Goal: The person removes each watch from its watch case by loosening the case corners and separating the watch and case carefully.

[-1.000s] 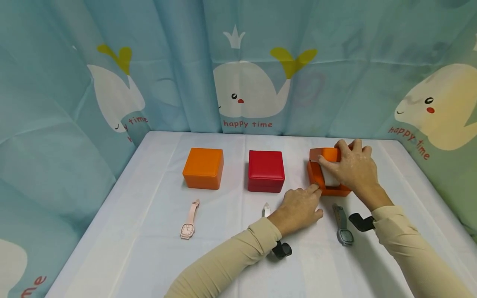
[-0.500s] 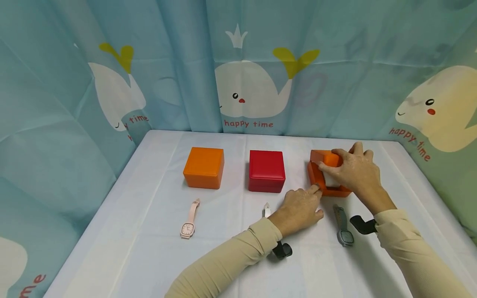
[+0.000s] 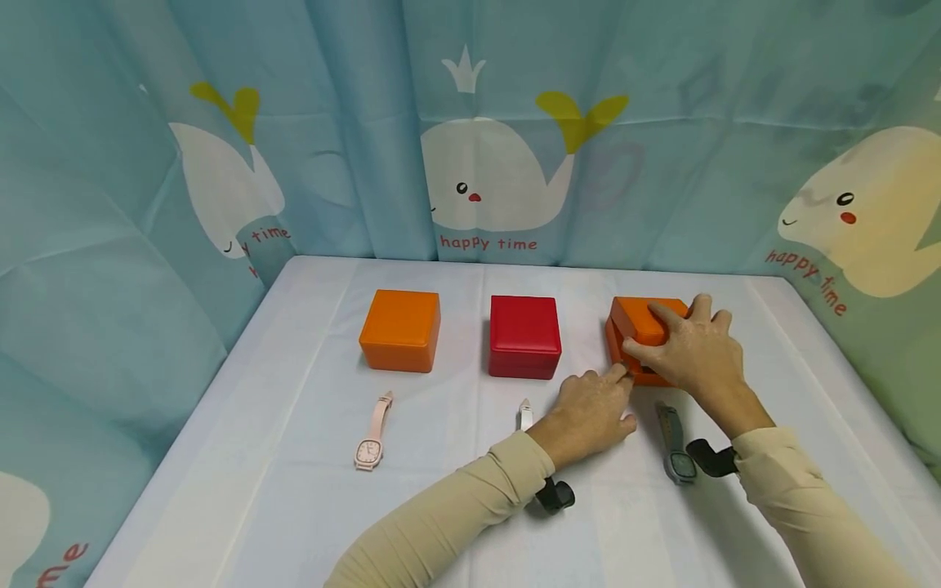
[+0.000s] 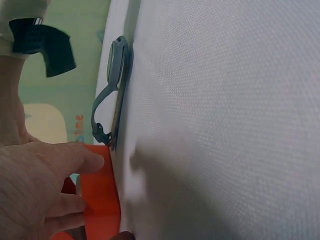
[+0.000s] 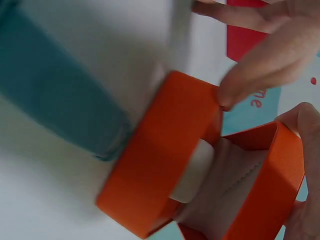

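Observation:
An orange watch box stands at the right of the table, its lid tipped partway down over the base. My right hand grips this lid, thumb at its left side and fingers over the top. My left hand reaches in from the left, fingertips touching the box's front left corner, thumb held apart. Between lid and base, a pale cushion shows in the right wrist view. A green watch lies in front of the box; its strap looms blurred in that wrist view.
A red box and a lighter orange box, both closed, stand in line to the left. A pink watch lies in front of the latter. My left forearm partly covers a white watch. A whale-print curtain borders the table.
My right hand has brought the lid forward and down, so it now covers much of the cushion seen before. My left hand stays at the box's front corner.

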Tool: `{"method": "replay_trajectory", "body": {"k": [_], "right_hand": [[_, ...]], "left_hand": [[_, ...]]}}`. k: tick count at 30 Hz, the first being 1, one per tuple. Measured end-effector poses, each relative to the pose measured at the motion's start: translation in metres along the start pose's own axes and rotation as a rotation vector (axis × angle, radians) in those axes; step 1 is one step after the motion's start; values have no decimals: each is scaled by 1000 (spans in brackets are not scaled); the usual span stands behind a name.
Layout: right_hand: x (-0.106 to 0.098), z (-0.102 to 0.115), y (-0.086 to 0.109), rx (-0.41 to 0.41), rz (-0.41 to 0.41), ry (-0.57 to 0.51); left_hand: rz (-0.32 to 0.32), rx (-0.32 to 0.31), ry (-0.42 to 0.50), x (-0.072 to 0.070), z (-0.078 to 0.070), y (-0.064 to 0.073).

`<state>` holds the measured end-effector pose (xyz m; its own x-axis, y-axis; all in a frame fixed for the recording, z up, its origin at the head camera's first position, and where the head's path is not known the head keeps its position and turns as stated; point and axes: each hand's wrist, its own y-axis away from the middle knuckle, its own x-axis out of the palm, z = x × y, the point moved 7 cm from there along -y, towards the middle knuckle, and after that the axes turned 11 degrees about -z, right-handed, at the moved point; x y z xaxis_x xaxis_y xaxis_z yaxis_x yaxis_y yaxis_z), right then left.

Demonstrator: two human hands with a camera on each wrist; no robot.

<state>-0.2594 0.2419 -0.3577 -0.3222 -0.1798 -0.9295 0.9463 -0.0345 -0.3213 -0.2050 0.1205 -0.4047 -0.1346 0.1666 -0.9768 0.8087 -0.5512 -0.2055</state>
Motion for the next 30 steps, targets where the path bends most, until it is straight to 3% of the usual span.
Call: {"method": "replay_trajectory", "body": {"k": [10, 22, 30], "right_hand": [[5, 0, 8, 4, -22, -9], [6, 1, 10, 7, -29, -10], [7, 0, 13, 12, -23, -11]], "left_hand": [[-31, 5, 10, 0, 0, 3], [17, -51, 138, 0, 6, 11], [41, -53, 131, 1, 8, 13]]}}
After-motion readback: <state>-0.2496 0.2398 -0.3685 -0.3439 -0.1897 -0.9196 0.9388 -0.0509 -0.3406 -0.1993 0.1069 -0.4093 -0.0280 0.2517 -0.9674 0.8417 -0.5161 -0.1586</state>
